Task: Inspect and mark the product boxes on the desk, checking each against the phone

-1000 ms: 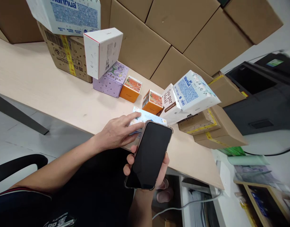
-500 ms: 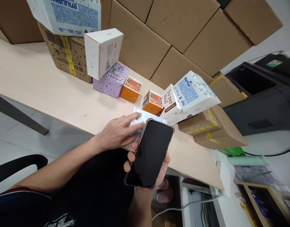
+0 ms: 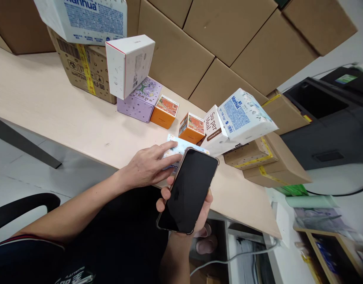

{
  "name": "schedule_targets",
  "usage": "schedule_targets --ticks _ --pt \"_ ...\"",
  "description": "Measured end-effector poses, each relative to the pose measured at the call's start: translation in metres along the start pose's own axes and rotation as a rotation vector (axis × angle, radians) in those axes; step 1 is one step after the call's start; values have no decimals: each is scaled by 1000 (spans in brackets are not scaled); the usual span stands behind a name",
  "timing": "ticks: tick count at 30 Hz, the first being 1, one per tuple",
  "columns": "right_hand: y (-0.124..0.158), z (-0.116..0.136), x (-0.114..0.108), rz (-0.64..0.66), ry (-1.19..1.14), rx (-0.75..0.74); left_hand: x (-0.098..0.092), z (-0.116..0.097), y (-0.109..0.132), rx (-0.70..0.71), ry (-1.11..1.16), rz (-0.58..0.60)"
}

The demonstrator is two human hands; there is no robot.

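Observation:
My right hand (image 3: 205, 207) holds a phone (image 3: 191, 191) in a clear case, its dark screen facing up toward me. Three fingertips curl round the phone's left edge, and the palm is behind it. My left hand (image 3: 147, 163) lies palm down with its fingers apart, fingertips touching a light blue and white patterned pack (image 3: 181, 145) at the table's front edge. The phone and my left fingers hide part of that pack; my left thumb is not visible. Just behind the pack stands an orange box (image 3: 191, 128), with a second orange box (image 3: 164, 112) to its left.
On the table (image 3: 89, 132), a purple box (image 3: 135, 108) bears a white box (image 3: 130, 65). A Manhua pack (image 3: 95, 23) tops a carton (image 3: 87, 73) at left. At right are a Su-per Meal box (image 3: 214, 136) and another Manhua pack (image 3: 243, 114). Large cartons (image 3: 172, 51) stand behind.
The phone and my right hand have shifted very slightly. My left hand stays on the pack.

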State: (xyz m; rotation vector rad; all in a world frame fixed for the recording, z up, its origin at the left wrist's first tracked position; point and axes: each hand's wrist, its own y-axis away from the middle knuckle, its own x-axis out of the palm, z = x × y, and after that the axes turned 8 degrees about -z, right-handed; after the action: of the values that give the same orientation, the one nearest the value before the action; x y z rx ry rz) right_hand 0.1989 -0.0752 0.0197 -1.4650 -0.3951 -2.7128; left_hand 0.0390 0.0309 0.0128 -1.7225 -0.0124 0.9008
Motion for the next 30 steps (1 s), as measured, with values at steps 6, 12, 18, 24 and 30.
schedule_targets --ticks 6,12,18,24,30 --pt "-2 -1 -4 4 35 -7 1 0 0 -5 13 -3" --pt "-3 1 5 -18 1 37 1 0 1 -10 38 14" --pt "-4 -1 12 -44 -17 26 0 1 1 -21 37 43" --pt "-2 -1 10 -70 29 13 0 1 -1 0 29 10" --pt "5 9 8 -113 142 -30 3 1 2 -15 11 -6"
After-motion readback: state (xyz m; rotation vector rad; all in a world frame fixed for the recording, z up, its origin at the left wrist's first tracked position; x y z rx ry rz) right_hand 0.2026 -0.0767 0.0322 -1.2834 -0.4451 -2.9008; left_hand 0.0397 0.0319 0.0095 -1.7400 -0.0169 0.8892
